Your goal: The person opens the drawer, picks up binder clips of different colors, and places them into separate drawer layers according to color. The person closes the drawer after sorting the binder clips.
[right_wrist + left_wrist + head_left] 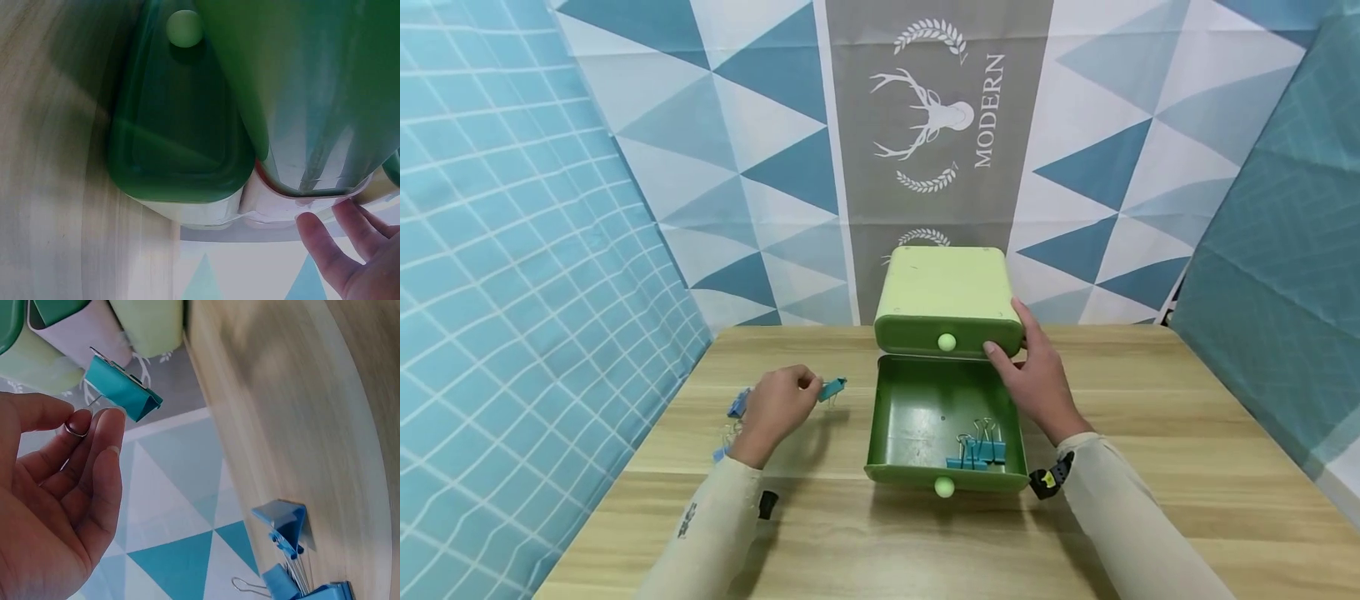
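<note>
My left hand [780, 408] pinches a teal binder clip [832, 388] by one wire handle, above the table left of the drawer unit. Its teal body points away from the fingertips in the left wrist view. A small green drawer unit [947, 283] stands at the back. Its middle drawer [912, 417] is pulled out, with several teal binder clips [988, 451] at the front right inside. My right hand [1041, 379] rests against the unit's right front corner, thumb on the top drawer's front and fingers along the side. In the right wrist view those fingers look fairly straight.
Blue binder clips [284, 522] lie on the wooden table [1150, 417] at the left, partly behind my left hand in the head view. Below the pulled-out drawer is another green drawer front [181, 119] with a round knob. A patterned cloth [775, 167] hangs behind.
</note>
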The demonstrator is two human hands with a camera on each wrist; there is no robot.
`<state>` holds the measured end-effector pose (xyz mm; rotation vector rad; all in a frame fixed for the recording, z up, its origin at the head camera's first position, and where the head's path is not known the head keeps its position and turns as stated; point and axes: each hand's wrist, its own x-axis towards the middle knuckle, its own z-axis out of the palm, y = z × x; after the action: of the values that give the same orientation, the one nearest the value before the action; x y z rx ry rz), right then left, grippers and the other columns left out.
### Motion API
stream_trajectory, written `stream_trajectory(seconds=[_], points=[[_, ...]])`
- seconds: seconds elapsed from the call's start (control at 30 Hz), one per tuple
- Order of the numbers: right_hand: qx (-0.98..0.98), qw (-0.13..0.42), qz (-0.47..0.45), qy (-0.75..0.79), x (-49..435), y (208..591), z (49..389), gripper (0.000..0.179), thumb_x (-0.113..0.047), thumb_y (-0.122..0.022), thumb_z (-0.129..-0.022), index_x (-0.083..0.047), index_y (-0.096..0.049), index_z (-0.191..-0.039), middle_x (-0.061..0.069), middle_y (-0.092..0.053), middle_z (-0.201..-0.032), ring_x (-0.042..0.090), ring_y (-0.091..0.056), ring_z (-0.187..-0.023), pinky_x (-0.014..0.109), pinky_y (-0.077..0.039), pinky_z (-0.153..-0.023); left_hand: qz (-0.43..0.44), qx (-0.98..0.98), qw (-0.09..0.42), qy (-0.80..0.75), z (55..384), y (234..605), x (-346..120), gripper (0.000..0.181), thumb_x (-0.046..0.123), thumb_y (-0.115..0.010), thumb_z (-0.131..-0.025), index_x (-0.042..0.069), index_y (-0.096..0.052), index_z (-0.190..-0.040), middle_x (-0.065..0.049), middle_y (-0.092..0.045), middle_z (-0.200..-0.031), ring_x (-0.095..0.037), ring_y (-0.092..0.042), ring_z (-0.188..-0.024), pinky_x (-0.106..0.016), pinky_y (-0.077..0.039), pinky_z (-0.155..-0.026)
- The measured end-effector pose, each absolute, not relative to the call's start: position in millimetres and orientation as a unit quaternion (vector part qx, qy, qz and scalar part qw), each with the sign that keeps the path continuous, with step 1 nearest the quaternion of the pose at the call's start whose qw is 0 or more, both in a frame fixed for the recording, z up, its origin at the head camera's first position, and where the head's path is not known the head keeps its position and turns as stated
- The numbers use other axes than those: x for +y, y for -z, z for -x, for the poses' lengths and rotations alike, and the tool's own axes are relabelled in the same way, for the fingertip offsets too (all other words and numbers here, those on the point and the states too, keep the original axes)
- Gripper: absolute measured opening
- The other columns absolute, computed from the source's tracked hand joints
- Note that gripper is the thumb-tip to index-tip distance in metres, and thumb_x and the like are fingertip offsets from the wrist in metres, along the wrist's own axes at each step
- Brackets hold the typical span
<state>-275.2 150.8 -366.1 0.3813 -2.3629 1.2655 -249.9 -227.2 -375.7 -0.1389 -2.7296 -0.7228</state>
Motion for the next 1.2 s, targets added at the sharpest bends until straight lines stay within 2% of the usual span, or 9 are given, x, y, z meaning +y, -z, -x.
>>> stream_trajectory(seconds=[0.27, 0.57, 0.77, 1.03, 1.2], points=[[-0.851, 0.219, -0.141, -0.455, 152.3, 367.0, 276.4, 0.077, -0.048, -0.059, -0.099, -0.040, -0.014, -0.160, 0.015, -0.046, -0.146, 0.034, -0.057, -0.119, 0.051, -0.056, -0.077, 0.067, -0.952, 0.155, 0.255, 242.9, 370.2, -218.0, 0.022, 0.029, -0.060, -0.100, 0.014, -0.076, -0.097, 0.005, -0.065, -0.073, -0.013, -0.050, -0.049, -0.032, -0.039, -0.044], [-0.853, 0.221, -0.141, -0.451, 152.7, 368.1, 276.2, 0.077, -0.047, -0.060, -0.099, -0.041, -0.014, -0.160, 0.015, -0.047, -0.144, 0.034, -0.057, -0.117, 0.052, -0.057, -0.077, 0.085, -0.946, 0.191, 0.248, 228.8, 359.2, -204.7, 0.019, 0.031, -0.063, -0.099, 0.018, -0.078, -0.097, 0.007, -0.068, -0.075, -0.011, -0.047, -0.044, -0.031, -0.035, -0.038], [-0.852, 0.223, -0.142, -0.451, 153.1, 366.4, 276.7, 0.077, -0.047, -0.060, -0.099, -0.042, -0.013, -0.160, 0.015, -0.047, -0.144, 0.034, -0.057, -0.118, 0.052, -0.056, -0.077, 0.106, -0.938, 0.230, 0.236, 221.1, 346.9, -193.1, 0.016, 0.029, -0.066, -0.098, 0.019, -0.078, -0.094, 0.007, -0.071, -0.082, -0.006, -0.050, -0.050, -0.030, -0.040, -0.043], [-0.852, 0.229, -0.142, -0.449, 151.8, 364.3, 276.7, 0.078, -0.048, -0.060, -0.098, -0.040, -0.014, -0.160, 0.016, -0.046, -0.146, 0.035, -0.056, -0.119, 0.052, -0.057, -0.078, 0.139, -0.924, 0.263, 0.241, 210.9, 337.3, -181.9, 0.011, 0.024, -0.069, -0.096, 0.019, -0.077, -0.089, 0.010, -0.066, -0.075, -0.004, -0.045, -0.049, -0.029, -0.037, -0.044], [-0.854, 0.222, -0.140, -0.449, 151.8, 364.5, 273.2, 0.079, -0.049, -0.061, -0.098, -0.036, -0.015, -0.161, 0.017, -0.047, -0.144, 0.036, -0.059, -0.114, 0.051, -0.058, -0.075, 0.153, -0.919, 0.271, 0.241, 205.5, 336.9, -177.1, 0.010, 0.024, -0.069, -0.096, 0.020, -0.076, -0.091, 0.011, -0.066, -0.079, -0.001, -0.049, -0.054, -0.027, -0.041, -0.047]])
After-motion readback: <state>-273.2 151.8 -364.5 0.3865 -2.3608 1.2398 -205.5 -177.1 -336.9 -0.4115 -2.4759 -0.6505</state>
